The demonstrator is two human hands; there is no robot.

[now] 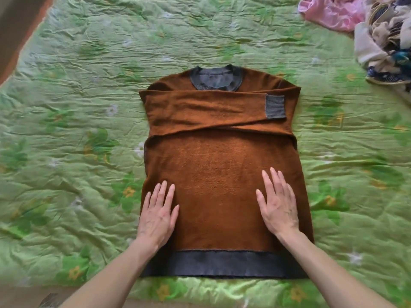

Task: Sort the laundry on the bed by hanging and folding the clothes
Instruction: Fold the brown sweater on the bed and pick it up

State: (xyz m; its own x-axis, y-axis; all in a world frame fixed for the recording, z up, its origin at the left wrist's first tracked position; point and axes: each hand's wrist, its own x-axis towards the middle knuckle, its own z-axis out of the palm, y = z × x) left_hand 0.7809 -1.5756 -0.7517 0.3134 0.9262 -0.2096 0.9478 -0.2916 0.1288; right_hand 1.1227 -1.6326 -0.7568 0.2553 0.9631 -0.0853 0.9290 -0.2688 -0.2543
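A brown sweater (222, 174) with grey collar, cuff and hem lies flat mid-bed, sleeves folded across its chest; no label or writing is readable. The left hand (158, 215) and right hand (278, 204) press on it, fingers straight. A clothes pile (384, 38) and pink garment (331, 12) sit at the green quilt's (66, 107) far right corner.

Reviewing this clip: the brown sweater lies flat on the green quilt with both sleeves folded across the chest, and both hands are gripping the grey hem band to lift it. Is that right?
Not quite. In the head view the left hand and right hand rest flat, fingers straight, on the lower body of the brown sweater, above the grey hem band, not gripping it. The rest stands: it lies flat on the green quilt, sleeves folded across the chest.
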